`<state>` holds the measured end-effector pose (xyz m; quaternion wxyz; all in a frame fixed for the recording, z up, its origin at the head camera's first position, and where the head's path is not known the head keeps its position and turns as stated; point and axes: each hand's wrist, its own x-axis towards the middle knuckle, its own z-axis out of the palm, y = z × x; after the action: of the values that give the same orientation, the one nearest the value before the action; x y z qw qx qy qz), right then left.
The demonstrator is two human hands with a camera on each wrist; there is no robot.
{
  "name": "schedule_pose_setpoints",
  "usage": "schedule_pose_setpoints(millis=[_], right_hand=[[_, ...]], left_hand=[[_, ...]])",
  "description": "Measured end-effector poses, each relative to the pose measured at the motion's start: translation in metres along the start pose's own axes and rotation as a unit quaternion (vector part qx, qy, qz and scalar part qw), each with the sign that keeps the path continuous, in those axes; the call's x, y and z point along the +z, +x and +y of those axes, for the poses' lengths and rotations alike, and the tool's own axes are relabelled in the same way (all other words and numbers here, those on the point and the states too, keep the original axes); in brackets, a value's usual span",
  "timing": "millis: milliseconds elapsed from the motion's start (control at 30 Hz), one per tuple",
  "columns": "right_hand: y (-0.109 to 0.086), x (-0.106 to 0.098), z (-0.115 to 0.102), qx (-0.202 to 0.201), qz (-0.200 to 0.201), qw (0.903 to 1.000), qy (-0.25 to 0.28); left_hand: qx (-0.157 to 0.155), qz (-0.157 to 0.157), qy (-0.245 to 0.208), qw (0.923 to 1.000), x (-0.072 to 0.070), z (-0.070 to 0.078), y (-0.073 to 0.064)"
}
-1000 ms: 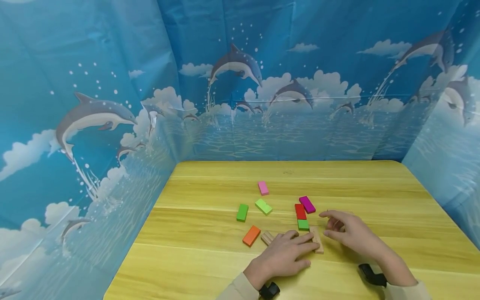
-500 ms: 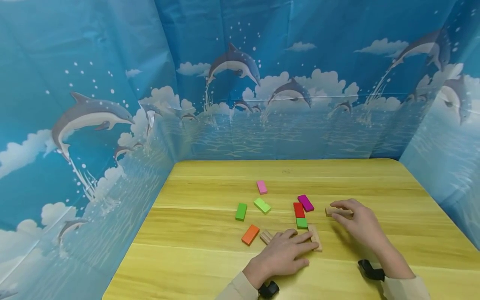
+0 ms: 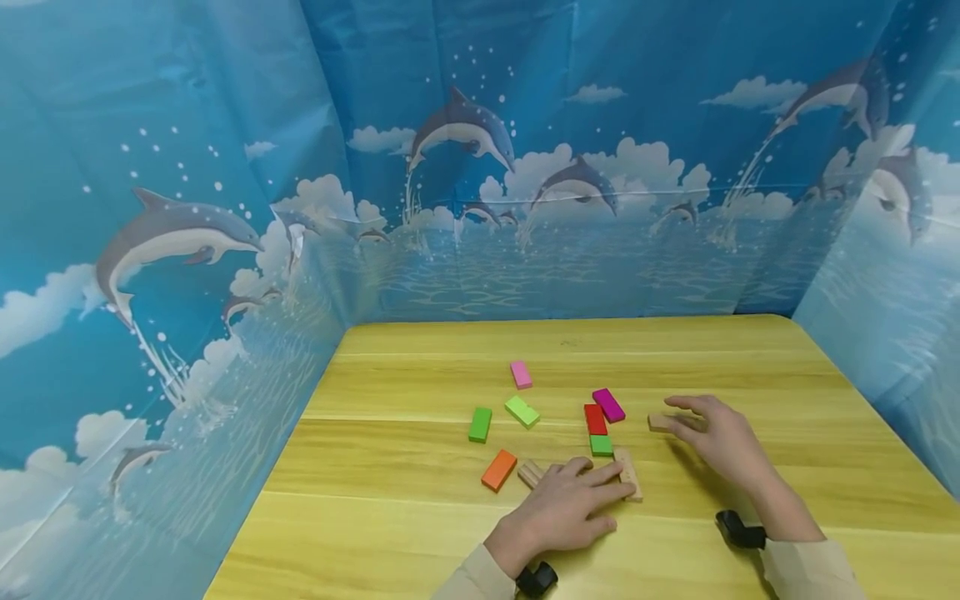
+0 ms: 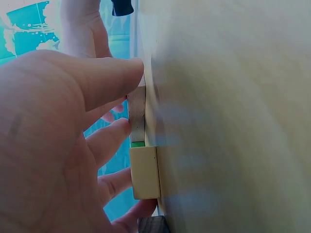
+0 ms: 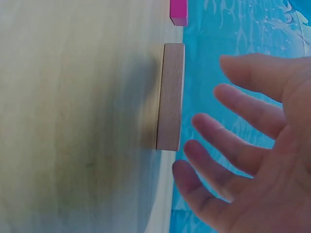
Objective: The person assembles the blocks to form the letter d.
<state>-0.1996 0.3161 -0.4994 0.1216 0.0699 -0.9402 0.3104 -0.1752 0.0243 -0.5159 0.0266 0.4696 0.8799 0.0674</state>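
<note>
My left hand (image 3: 564,507) rests with spread fingers over light wooden blocks near the table's front. One wooden block (image 3: 628,475) shows beyond its fingertips, and grooved wooden pieces (image 3: 531,473) stick out on its left. In the left wrist view, the fingers of my left hand (image 4: 92,126) lie beside a wooden block (image 4: 145,173), with another wooden block (image 4: 137,114) close to the index finger and thumb. My right hand (image 3: 726,442) hovers at a plain wooden block (image 3: 660,423). In the right wrist view, its fingers are spread and apart from that wooden block (image 5: 170,97).
Red (image 3: 596,419), green (image 3: 602,446) and magenta (image 3: 608,406) blocks lie between the hands. Farther left are orange (image 3: 498,471), dark green (image 3: 480,425), lime (image 3: 522,412) and pink (image 3: 521,375) blocks. A dolphin-print curtain (image 3: 465,267) borders the yellow table (image 3: 420,358).
My right hand has moved right and slightly away from me, and the plain wooden block beside it has come into clear sight. The left hand has stayed in place.
</note>
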Motion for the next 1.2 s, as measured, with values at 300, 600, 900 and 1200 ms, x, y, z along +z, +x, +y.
schedule_pose_setpoints(millis=[300,600,900,1200], right_hand=[[0.0019,0.0059,0.0042,0.002,-0.054,0.9984,-0.019],[0.0019,0.0069,0.0062,-0.006,-0.047,0.9964,-0.070],[0.0033,0.0079,0.0067,-0.002,-0.038,0.9965,-0.074],[0.0032,0.0049,0.0046,0.004,-0.039,0.9970,-0.066]], left_hand=[[0.001,-0.005,0.003,1.0000,0.0000,-0.0018,-0.0007],[-0.001,-0.006,0.003,1.0000,0.0002,-0.0002,-0.0004],[-0.002,-0.004,0.006,1.0000,0.0010,-0.0012,-0.0001],[-0.006,-0.009,0.002,0.9999,0.0022,-0.0026,0.0005]])
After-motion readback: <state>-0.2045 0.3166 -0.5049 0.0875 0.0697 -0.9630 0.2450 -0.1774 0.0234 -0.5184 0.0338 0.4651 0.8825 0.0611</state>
